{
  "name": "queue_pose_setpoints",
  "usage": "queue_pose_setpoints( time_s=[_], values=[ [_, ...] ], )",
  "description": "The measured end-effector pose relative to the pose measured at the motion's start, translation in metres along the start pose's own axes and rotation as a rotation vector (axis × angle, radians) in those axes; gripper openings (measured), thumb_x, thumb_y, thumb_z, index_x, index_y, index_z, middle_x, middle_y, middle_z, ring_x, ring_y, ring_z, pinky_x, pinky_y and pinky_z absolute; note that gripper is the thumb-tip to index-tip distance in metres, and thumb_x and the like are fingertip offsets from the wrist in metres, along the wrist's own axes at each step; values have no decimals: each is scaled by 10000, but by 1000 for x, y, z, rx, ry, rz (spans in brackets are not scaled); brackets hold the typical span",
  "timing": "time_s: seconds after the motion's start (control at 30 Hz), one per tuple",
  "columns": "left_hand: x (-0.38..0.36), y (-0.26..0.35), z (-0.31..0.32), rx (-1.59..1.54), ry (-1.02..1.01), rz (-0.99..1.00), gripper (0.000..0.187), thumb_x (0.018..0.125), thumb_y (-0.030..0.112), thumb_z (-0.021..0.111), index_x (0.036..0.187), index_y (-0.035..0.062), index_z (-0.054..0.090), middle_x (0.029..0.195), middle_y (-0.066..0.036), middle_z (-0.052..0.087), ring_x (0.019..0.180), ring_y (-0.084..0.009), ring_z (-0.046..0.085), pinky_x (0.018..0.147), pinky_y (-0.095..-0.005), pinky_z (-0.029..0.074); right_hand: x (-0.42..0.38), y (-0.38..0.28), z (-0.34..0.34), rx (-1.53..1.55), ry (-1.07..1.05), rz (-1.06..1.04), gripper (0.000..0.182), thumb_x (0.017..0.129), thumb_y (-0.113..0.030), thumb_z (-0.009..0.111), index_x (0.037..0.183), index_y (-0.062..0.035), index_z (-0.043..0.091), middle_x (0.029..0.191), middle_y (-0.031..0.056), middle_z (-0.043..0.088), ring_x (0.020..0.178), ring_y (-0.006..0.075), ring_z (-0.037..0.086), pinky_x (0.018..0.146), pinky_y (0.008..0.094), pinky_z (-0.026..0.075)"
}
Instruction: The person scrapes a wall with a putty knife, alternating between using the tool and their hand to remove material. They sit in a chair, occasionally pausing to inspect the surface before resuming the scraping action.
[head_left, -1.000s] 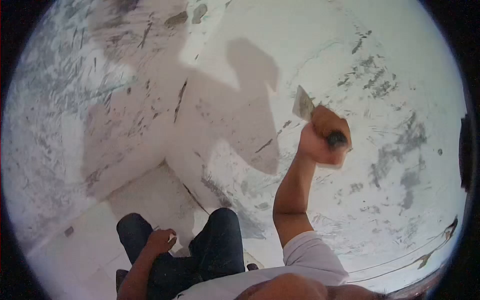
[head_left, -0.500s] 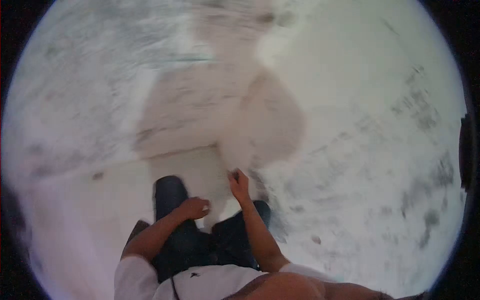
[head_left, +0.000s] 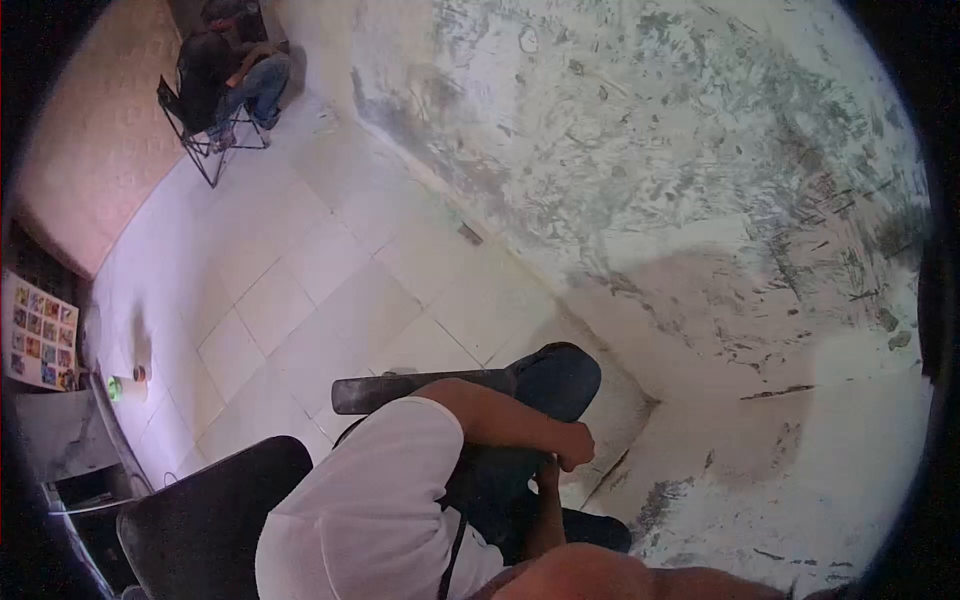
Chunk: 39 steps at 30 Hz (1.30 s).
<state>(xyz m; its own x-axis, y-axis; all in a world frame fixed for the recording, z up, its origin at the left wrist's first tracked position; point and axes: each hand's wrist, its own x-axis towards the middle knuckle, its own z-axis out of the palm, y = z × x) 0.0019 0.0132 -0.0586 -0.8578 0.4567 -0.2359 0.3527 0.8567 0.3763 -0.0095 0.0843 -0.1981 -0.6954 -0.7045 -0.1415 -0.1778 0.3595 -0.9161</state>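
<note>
My left hand [head_left: 575, 446] is closed in a loose fist just past my knee. Whatever it may hold is hidden by the curled fingers. Right beside and below it, my right hand [head_left: 547, 476] shows only in part, its fingers mostly out of sight behind the left hand. Both hands are over my lap in dark trousers [head_left: 562, 385]. Under my left forearm runs the black armrest [head_left: 425, 388] of a chair.
A worn, patchy wall [head_left: 640, 150] rises close on the right above the tiled floor [head_left: 330, 280]. At the far left a person [head_left: 215, 75] sits on a folding chair [head_left: 178, 105]. A black chair back [head_left: 220, 510] and a sheet of small pictures [head_left: 42, 335] are at left.
The view has swung left, bringing the floor, the seated person and the chair into sight. My hands were apart before; now they are close together.
</note>
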Motion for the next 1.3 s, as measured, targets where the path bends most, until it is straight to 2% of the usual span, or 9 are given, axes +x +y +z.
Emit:
queue_pose_setpoints(
  time_s=[0.4, 0.53, 0.67, 0.7, 0.77, 0.9, 0.97, 1.13, 1.3],
  values=[
    [-8, -33, 17, 80, 187, -77, 181, 752, 151, 690, 913, 97, 753, 935, -132, 712, 877, -293, 686, 630, -438, 544, -18, 72, -26, 231, 211, 306, 269, 1005, -128, 406, 847, -29, 600, 840, 54, 597, 718, 135, 549, 630, 300, 484],
    [-37, -39, 0, 59, 222, 45, 177, 740, 235, 672, 832, 85, 656, 782, -117, 647, 766, -297, 656, 631, -487, 498, -25, 86, -41, -342, 93, -74, 372, 903, -344, 586, 1001, 14, 598, 820, 174, 620, 730, 294, 626, 648, 397, 481],
    [-55, -25, -42, -219, 513, 193, 155, 787, 177, 628, 895, 67, 645, 869, -155, 640, 805, -344, 623, 726, -480, 484, -37, 22, -39, 36, -91, 322, 408, 916, -313, 575, 1151, 19, 539, 791, 79, 590, 680, 157, 566, 579, 324, 469],
    [-55, -21, -47, -271, 708, 252, 145, 802, 181, 618, 868, 52, 624, 851, -167, 615, 804, -364, 607, 714, -485, 476, -21, 107, -32, -203, -56, 206, 391, 929, -292, 564, 1156, 25, 535, 788, 65, 579, 667, 143, 562, 555, 310, 459],
    [-49, -21, -64, -296, 800, 434, 123, 800, 156, 627, 846, 43, 620, 803, -138, 615, 795, -343, 608, 698, -453, 486, -38, 58, -31, -476, -34, 167, 475, 956, -366, 475, 1181, 46, 543, 1082, 222, 633, 975, 362, 606, 830, 431, 472],
    [-93, 88, -166, -355, 918, 617, 65, 830, 92, 664, 861, 35, 660, 777, -106, 606, 729, -273, 577, 659, -380, 464, -78, -44, -49, -439, 39, 306, 554, 950, -478, 435, 1171, 21, 533, 1173, 257, 584, 1117, 441, 535, 950, 507, 425],
    [-107, 141, -209, -354, 916, 785, 80, 813, 105, 685, 872, 56, 663, 762, -74, 580, 702, -225, 546, 637, -355, 439, -50, 32, -37, -311, 262, 232, 535, 937, -468, 474, 1170, 11, 529, 1175, 238, 597, 1115, 410, 554, 949, 496, 432],
    [-160, 263, -289, -172, 1045, 1338, 243, 713, 163, 740, 945, 151, 668, 743, 30, 538, 680, -156, 516, 610, -336, 412, -111, -27, -59, -277, 626, 127, 419, 921, -372, 558, 1083, 14, 551, 1113, 186, 625, 1051, 342, 590, 908, 425, 459],
    [-183, 290, -296, -158, 1181, 1385, 316, 669, 181, 759, 953, 265, 648, 811, 59, 557, 635, -136, 506, 586, -336, 411, -135, -67, -99, -111, 806, 107, 374, 915, -343, 576, 1036, 10, 558, 1053, 170, 626, 997, 316, 594, 867, 412, 464]
  ],
)
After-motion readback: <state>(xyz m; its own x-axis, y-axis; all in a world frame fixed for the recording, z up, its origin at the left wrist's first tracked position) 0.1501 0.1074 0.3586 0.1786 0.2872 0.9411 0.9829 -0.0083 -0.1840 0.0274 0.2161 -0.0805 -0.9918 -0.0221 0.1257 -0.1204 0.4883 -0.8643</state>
